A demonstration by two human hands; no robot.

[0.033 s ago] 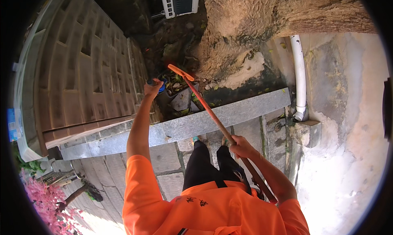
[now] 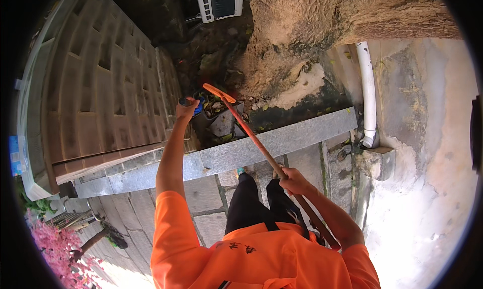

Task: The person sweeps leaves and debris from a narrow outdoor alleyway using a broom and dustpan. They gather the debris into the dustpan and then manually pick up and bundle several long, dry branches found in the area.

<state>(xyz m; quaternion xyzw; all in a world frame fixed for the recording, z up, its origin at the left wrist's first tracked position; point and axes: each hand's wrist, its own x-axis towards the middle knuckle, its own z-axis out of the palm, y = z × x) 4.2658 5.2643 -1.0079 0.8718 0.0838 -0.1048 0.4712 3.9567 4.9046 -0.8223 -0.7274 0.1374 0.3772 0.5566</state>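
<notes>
My right hand is wrapped round a long red-brown pole. The pole slants from beside my right forearm to a narrow orange head over the dark ground near the tree's base; no bristles or teeth can be made out. My left arm reaches forward, and my left hand is closed on a dark handle with a blue part next to it. What the handle belongs to is hard to see. Beyond the kerb, just right of that hand, lie leaves and a grey slab-like piece.
A stone kerb crosses in front of my feet, with paving on my side. The brick wall stands left, a thick tree trunk ahead, a white drainpipe right. An outdoor air-conditioning unit is at the back.
The orange head has moved slightly nearer and to the left. My right hand has shifted a little left with the pole; my left hand has barely moved.
</notes>
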